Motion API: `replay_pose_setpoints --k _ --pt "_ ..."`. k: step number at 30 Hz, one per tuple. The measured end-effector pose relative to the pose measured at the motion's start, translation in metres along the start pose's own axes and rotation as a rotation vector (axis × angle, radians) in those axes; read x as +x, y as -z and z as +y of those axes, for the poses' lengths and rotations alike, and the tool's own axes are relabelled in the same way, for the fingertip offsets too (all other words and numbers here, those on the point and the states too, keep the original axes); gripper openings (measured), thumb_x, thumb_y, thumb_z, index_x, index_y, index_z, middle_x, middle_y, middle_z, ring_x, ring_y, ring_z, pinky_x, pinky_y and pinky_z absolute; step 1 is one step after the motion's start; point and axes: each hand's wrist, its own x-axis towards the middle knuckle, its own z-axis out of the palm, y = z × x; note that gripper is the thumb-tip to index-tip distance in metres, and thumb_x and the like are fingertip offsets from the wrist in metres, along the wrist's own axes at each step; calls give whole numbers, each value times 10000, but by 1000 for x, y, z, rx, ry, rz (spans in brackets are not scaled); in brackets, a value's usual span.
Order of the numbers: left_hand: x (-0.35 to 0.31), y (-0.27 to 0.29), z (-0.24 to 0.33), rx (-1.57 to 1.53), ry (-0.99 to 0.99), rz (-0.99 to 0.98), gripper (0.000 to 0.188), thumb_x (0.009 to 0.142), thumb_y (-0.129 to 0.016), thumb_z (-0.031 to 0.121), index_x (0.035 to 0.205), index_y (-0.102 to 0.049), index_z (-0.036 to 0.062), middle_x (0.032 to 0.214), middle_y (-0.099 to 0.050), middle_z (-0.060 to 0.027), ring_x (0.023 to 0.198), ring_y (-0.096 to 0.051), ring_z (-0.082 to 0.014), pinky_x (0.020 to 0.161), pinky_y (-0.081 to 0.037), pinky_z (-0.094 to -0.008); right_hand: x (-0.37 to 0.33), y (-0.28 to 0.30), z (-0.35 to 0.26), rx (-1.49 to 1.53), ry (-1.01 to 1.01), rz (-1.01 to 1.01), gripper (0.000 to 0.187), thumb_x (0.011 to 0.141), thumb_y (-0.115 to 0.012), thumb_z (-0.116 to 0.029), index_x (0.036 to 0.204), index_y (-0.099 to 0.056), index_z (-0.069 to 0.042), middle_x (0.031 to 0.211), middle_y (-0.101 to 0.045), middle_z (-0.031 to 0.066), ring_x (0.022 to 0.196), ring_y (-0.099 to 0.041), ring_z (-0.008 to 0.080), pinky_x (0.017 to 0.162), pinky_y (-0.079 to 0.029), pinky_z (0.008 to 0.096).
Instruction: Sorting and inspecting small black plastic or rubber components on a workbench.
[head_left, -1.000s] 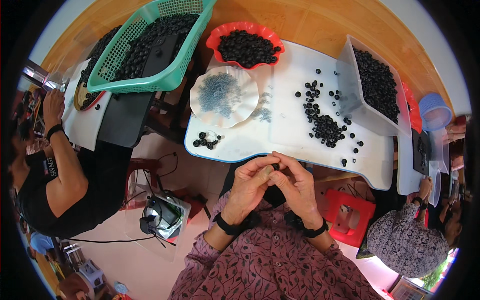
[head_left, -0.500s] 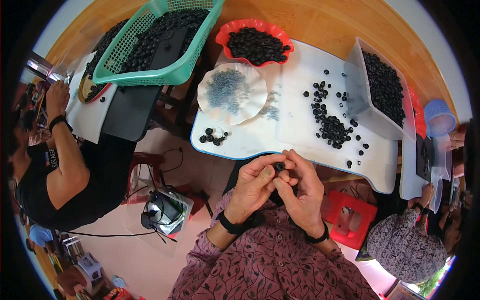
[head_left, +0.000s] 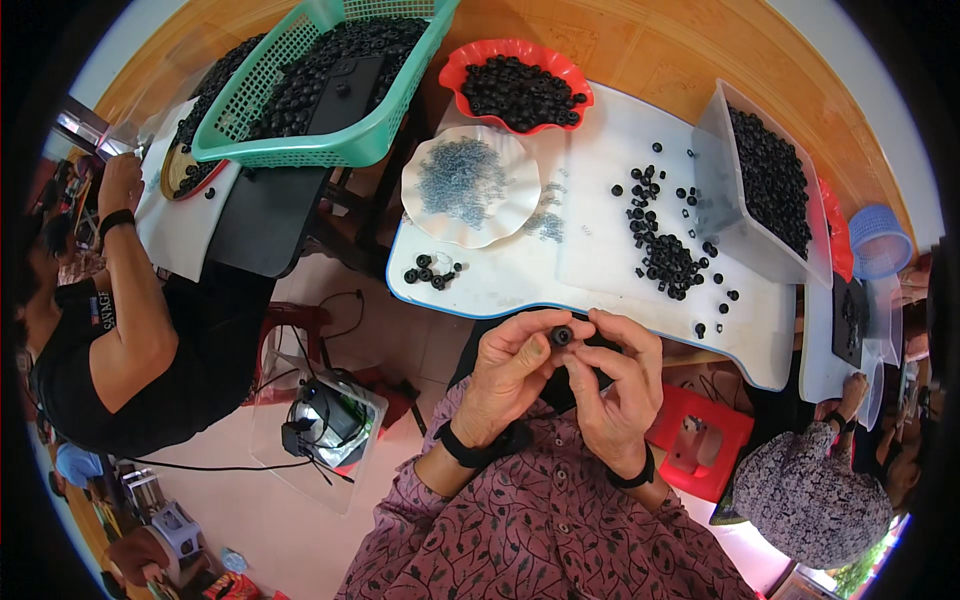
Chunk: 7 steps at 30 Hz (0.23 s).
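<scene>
Left hand (head_left: 510, 370) and right hand (head_left: 610, 385) have risen tableward (black ring (head_left: 561, 336) now showing).

In front of you lay a white tabletop (head_left: 600, 265) scattered with loose black rings (head_left: 668, 262), a smaller cluster (head_left: 430, 270) sitting near its left edge. A white scalloped dish (head_left: 470, 185) held small grey bits, and behind it a red scalloped bowl (head_left: 515, 85) was heaped with black rings. To the right stood a clear plastic bin (head_left: 765, 185) of the same parts, to the left a green mesh basket (head_left: 310, 90). A red stool (head_left: 700, 440) stood below the tabletop.
</scene>
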Motion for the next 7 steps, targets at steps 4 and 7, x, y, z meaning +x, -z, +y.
replay_pose_setpoints --k 4,7 --pt "0 6 -1 65 15 -50 304 960 -574 119 1238 -576 -5 1175 -637 -174 1119 -604 -237 963 -489 -335 0 1 2 -9 21 -36 239 754 -766 5 973 -692 -56 1140 -587 145 1026 -602 279 840 -502 326" --pt "-3 20 -7 112 14 -59 302 960 -565 85 1248 -573 -6 1173 -640 -171 1116 -607 -247 971 -485 -331 1 9 1 10 -34 -131 283 755 -771 -9 1022 -705 -75 1144 -586 116 1074 -581 296 882 -488 322"
